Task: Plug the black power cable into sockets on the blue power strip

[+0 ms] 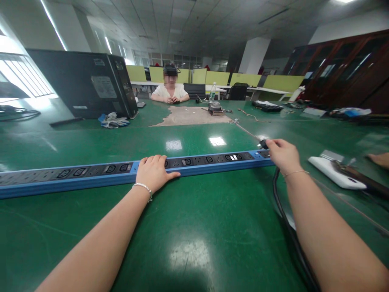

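Strip [200, 165]: left hand [152, 173] flat across it, unclenched; right hand [283, 155] pinching a plug [263, 144] at its right end. Alignment seems the step; the next move calls for a square approach.

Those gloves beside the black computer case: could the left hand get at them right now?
Probably not without leaning forward: the left hand rests on the blue power strip, and the gloves lie well beyond it, across the green tabletop.

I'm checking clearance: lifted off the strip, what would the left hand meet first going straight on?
Across the table, the left hand would likely reach the brown patch first, though depth is unclear.
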Motion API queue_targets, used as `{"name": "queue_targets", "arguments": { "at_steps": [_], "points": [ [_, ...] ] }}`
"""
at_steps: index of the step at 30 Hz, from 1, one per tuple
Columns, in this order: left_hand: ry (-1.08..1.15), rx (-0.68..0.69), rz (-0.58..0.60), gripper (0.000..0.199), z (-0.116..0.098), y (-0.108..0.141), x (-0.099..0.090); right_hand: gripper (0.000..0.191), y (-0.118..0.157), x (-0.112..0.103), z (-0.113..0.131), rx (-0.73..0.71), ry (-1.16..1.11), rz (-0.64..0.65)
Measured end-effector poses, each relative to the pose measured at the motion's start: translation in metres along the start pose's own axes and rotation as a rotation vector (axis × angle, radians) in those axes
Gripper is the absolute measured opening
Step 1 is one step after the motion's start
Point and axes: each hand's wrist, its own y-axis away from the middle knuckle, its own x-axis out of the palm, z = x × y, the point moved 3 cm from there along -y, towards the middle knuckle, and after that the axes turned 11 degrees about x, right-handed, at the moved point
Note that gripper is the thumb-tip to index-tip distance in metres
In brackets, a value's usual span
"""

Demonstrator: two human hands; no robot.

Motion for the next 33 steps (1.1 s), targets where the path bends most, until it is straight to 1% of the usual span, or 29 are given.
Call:
{"name": "queue_targets", "arguments": {
  "at_steps": [3, 7, 13, 17, 21, 25, 33],
  "points": [
    [-0.005, 0.006, -0.01, 0.075, 0.0, 0.001, 0.0, 0.043, 0.009, 0.011, 0.011, 0.038, 0.049, 0.045],
    [-0.007, 0.008, -0.005, 0.074, 0.0, 0.001, 0.0, 0.043, 0.016, 0.021, 0.018, 0.008, 0.174, 0.074],
    [0.003, 0.005, 0.0, 0.075, 0.0, 0.0, -0.001, 0.046, 0.014, 0.022, 0.018, -0.057, 0.268, 0.117],
    [0.001, 0.004, 0.007, 0.075, -0.001, 0.0, -0.001, 0.045, 0.015, 0.023, 0.023, -0.058, 0.329, 0.119],
    [-0.006, 0.005, 0.003, 0.074, -0.001, 0.0, -0.001, 0.045, 0.017, 0.022, 0.028, -0.043, 0.393, 0.094],
    [-0.006, 0.014, -0.005, 0.075, -0.001, 0.0, -0.002, 0.045, 0.019, 0.025, 0.029, -0.029, 0.401, 0.11],
    [0.006, -0.002, 0.011, 0.075, -0.001, 0.0, -0.001, 0.04, 0.017, 0.033, 0.026, -0.075, 0.405, 0.161]
  ]
}}
